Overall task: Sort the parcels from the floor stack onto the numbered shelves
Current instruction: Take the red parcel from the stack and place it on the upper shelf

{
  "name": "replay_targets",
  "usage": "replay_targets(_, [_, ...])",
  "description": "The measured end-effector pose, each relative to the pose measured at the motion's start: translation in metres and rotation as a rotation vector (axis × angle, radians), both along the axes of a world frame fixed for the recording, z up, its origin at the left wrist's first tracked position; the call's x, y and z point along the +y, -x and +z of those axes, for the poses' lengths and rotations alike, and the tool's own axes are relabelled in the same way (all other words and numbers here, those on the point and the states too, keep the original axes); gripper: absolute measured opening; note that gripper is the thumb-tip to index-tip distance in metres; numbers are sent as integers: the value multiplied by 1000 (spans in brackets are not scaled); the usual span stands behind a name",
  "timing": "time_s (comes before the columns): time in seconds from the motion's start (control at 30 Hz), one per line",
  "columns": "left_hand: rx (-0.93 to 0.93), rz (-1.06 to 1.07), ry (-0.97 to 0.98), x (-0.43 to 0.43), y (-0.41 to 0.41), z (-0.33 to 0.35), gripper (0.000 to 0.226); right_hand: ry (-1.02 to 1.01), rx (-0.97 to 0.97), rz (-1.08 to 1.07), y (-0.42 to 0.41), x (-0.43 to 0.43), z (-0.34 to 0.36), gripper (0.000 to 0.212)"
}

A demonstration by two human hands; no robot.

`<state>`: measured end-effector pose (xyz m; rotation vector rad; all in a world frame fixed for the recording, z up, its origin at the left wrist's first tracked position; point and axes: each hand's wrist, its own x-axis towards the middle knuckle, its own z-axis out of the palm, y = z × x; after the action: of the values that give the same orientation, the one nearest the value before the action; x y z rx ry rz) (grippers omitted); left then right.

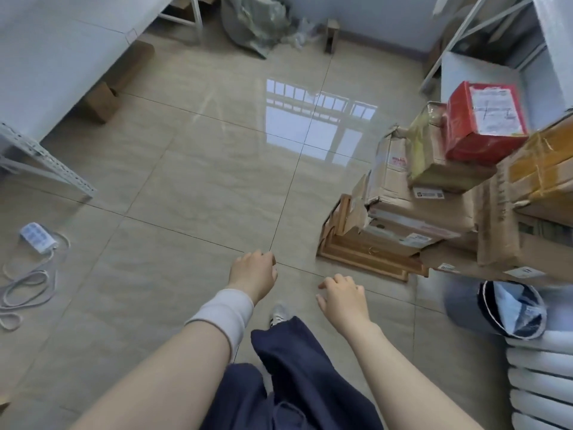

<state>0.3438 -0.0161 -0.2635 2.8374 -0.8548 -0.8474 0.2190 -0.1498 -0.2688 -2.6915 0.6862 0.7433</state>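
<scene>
A stack of cardboard parcels [434, 209] stands on the tiled floor at the right, with a red box [483, 122] on top and a yellow-taped box [545, 169] at the far right. My left hand [252, 273] hangs over the floor with loosely curled fingers and holds nothing. My right hand [342, 297] is beside it, fingers relaxed and empty, a short way left of the stack's lowest box. A white metal shelf unit [46, 57] stands at the left and another shelf frame [483, 35] at the back right. No shelf numbers are legible.
A power strip with a coiled cable [34, 240] lies on the floor at the left. A plastic sack [257, 23] and small boxes sit at the back wall. A bin with a bag [511, 308] and a white radiator [542, 380] are at the lower right.
</scene>
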Motion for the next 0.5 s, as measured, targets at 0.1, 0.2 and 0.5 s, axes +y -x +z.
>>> replay_targets(0.1, [-14, 4, 17, -29, -38, 3, 32, 5, -20, 36, -49, -26, 4, 36])
replay_targets(0.2, [-27, 13, 36, -52, -79, 4, 31, 16, -38, 43, -97, -51, 6, 35])
replay_targets(0.5, [-26, -46, 18, -119, -224, -3, 32, 12, -43, -26, -241, -117, 8, 36])
